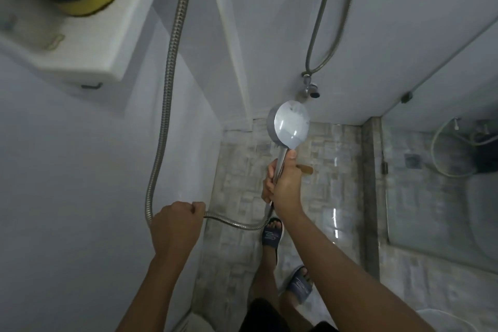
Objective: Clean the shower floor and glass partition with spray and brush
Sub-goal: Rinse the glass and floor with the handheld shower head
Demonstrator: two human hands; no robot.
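1. The right hand grasps the handle of the shower head, fingers and thumb wrapped round it. The round face is turned up toward the camera, not at the floor.
2. The left hand is clenched round the metal hose, low by the left wall, where the hose loops across to the shower head.
3. The shower floor lies below both hands, glossy with bright reflections. The glass partition stands to the right, well apart from the hands.
4. A wooden handle lies on the floor (possibly the brush; mostly hidden behind the right hand). No spray bottle is in view.
5. Risks:
   - Water turned on with the face upturned would likely soak the person and walls.
   - A tug on the hose loop could pull the head off aim.
   - The slippers may slide on wet tile.
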